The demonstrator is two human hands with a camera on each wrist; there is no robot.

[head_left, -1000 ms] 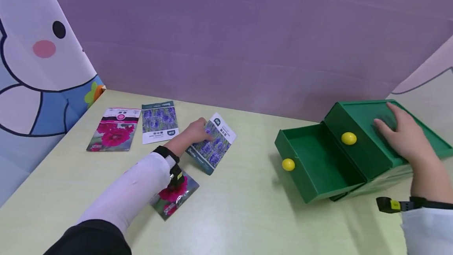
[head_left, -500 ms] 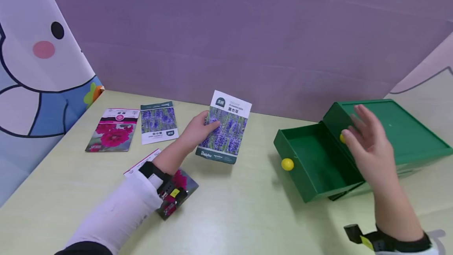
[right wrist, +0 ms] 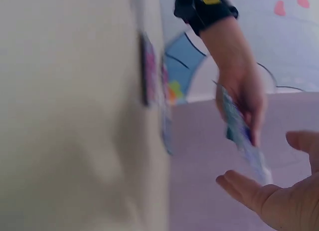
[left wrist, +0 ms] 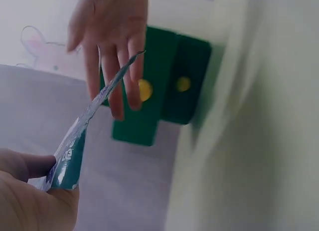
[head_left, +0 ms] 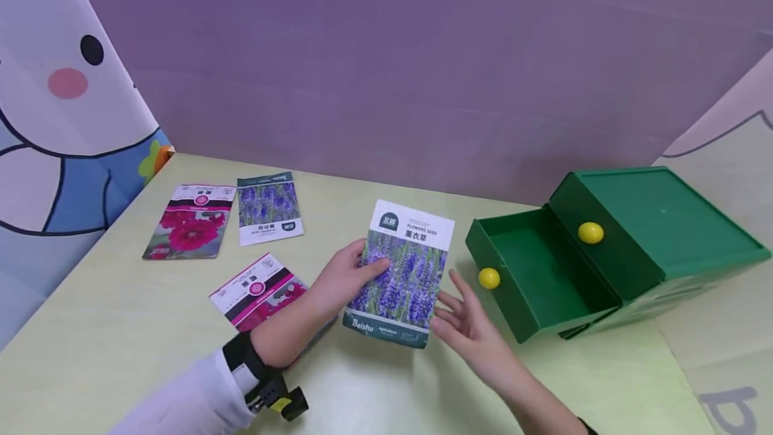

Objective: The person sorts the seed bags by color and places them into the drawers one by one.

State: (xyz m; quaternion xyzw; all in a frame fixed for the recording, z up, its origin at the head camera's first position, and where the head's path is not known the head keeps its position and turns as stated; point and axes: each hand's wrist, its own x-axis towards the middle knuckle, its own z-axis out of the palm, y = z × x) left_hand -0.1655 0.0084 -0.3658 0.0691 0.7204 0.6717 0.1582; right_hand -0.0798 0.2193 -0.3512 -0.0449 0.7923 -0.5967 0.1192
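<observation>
My left hand (head_left: 344, 278) pinches a lavender flower seed packet (head_left: 406, 277) by its left edge, thumb across the printed front. The packet is held up off the table, slightly tilted, white end away from me. Beside its right edge is my right hand (head_left: 480, 337), fingers extended and apart, holding nothing. The left wrist view shows the right hand's straight fingers (left wrist: 117, 99) beyond the packet's edge; whether they touch it I cannot tell.
Another lavender seed packet (head_left: 270, 208) and a pink flower packet (head_left: 192, 223) lie at the back left. A second pink packet (head_left: 256, 291) is partly under my left forearm. A green box (head_left: 670, 220) with yellow knobs stands right, its drawer (head_left: 543, 277) pulled out.
My left hand has raised the lavender seed packet from the table and brought it rightward and nearer. My right hand has left the green box's top and moved left to the packet.
</observation>
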